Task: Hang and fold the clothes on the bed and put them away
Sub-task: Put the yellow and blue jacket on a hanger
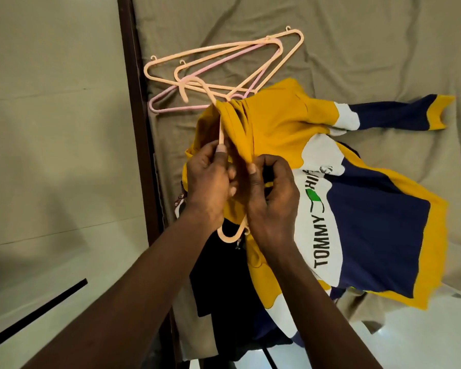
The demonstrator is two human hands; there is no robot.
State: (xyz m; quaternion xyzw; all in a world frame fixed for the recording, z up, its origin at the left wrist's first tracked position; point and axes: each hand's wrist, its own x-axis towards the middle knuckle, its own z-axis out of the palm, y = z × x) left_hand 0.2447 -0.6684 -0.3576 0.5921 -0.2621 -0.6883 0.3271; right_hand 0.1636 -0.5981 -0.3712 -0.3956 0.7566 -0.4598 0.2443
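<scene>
Bed [357,35]: lying under a creased olive sheet, filling the top and right of the frame, with its dark frame edge [136,102] running down left of centre.
Shirt [370,222]: a yellow, navy and white top spreading over the bed at centre right, one sleeve reaching toward the upper right, its yellow neck end bunching around a hanger at centre.
Dark cloth [224,288]: lying partly under the shirt at lower centre.
Spare hangers [224,65]: peach and pink ones resting in a loose pile on the bed at upper centre.
Hanger [220,129]: a peach one passing through the shirt's yellow neck, its hook lying over the spare hangers, a curved end showing below the hands.
Left hand [208,182]: pinching the hanger's bar at centre.
Right hand [272,198]: just beside it, fingers curling into the yellow fabric.
</scene>
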